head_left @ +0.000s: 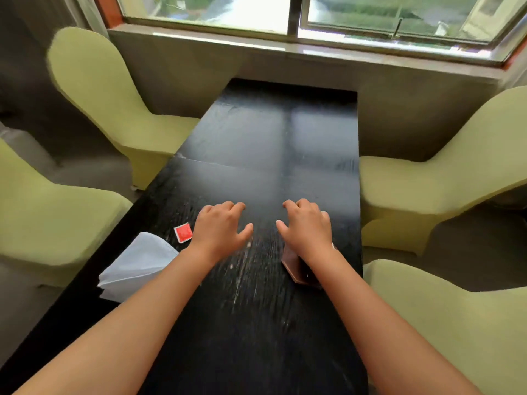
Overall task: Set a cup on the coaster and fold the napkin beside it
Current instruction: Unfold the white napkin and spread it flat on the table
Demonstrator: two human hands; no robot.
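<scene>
My left hand [221, 228] and my right hand [306, 226] hover palm down over the middle of a long black table [256, 132], fingers curled and apart, holding nothing. A white napkin [139, 266] lies loosely folded near the table's left edge, under and left of my left forearm. A small red square, maybe a coaster [184, 232], lies just left of my left hand. A brown flat object [296, 267] sits partly hidden under my right wrist. No cup is in view.
Green covered chairs flank the table: two on the left [94, 89] [48, 209] and two on the right [445, 183] [456, 317]. A window [293, 15] and its sill run along the far wall behind the table's end.
</scene>
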